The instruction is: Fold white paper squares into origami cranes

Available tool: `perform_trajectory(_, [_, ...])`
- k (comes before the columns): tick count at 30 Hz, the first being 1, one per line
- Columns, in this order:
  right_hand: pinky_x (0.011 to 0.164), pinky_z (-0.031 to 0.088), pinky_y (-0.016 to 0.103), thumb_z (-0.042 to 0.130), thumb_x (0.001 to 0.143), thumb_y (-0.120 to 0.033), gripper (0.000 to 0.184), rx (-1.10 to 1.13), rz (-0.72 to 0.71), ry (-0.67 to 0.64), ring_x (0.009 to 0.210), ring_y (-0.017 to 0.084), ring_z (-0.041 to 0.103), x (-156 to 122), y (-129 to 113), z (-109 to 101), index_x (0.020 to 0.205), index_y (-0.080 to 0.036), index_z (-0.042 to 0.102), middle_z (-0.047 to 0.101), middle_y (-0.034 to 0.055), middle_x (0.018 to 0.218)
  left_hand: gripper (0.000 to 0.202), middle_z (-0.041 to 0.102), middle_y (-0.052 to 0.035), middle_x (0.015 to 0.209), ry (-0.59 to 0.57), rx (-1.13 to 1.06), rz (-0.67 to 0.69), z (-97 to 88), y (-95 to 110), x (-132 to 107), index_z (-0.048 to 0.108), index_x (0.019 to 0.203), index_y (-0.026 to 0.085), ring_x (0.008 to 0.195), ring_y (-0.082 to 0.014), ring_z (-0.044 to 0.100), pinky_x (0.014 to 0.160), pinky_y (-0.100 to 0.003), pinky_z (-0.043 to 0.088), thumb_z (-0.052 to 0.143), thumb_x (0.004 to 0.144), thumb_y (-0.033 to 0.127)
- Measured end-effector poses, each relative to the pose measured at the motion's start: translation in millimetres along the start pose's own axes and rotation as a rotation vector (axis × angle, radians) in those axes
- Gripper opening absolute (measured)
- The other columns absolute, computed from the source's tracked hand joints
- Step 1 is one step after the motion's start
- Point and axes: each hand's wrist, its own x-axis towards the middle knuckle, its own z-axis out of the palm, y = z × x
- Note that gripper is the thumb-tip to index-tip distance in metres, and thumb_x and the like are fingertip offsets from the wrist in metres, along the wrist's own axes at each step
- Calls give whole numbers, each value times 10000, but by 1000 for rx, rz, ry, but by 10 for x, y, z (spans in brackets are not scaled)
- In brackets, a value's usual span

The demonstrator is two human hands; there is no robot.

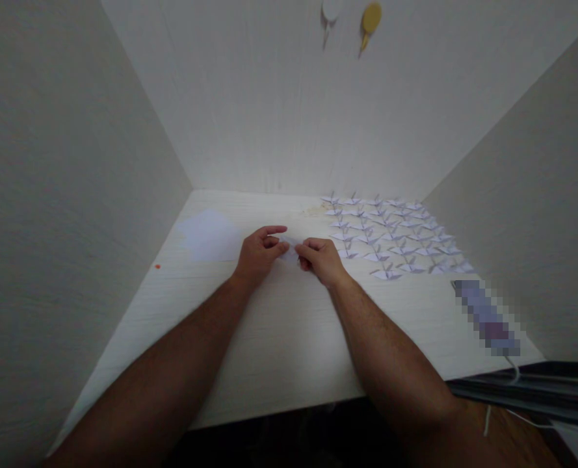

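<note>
Between my two hands is a small piece of white paper [290, 250], low over the table; its folds are too faint to make out. My left hand [262, 250] pinches its left side between thumb and fingers, with the index finger stretched out above. On the other side, my right hand [319, 257] grips the paper's right edge between thumb and curled fingers. Several rows of folded white paper cranes [389, 227] stand to the right of my right hand. Left of my left hand lies a pile of white paper sheets [210, 235].
The pale table [279, 351] is enclosed by walls at the back, left and right. A blurred-out flat device [486, 318] with a white cable [515, 370] lies near the right edge. A small orange speck [157, 266] is at the left. Two hooks [371, 18] hang on the back wall.
</note>
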Motion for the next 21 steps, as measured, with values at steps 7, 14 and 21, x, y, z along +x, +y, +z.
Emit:
perform_trajectory(7, [403,294,215,640,715,-363,253,-78,-32,44,390,81,412,-3,17,10,557,-185,555,508,-40,444,483,537,57,588,-22,-50,1,7,7,-3,660,1118,136,514,-76,442,523,-214,337,741,671,299])
perform_trajectory(14, [445,257,222,594,718,-308,232,-333,-170,98,468,80,370,-33,-3,6,539,-187,510,435,-56,478,484,441,89,551,-69,-21,18,16,1,5,657,1131,146,494,-62,372,507,-211,293,732,669,269])
perform_trajectory(21, [460,235,232,565,755,-321,261,-422,-221,39,490,83,360,-61,-44,-3,547,-185,486,398,-55,488,440,494,70,587,-90,12,25,25,13,-1,669,1062,152,531,-82,441,551,-228,342,732,644,273])
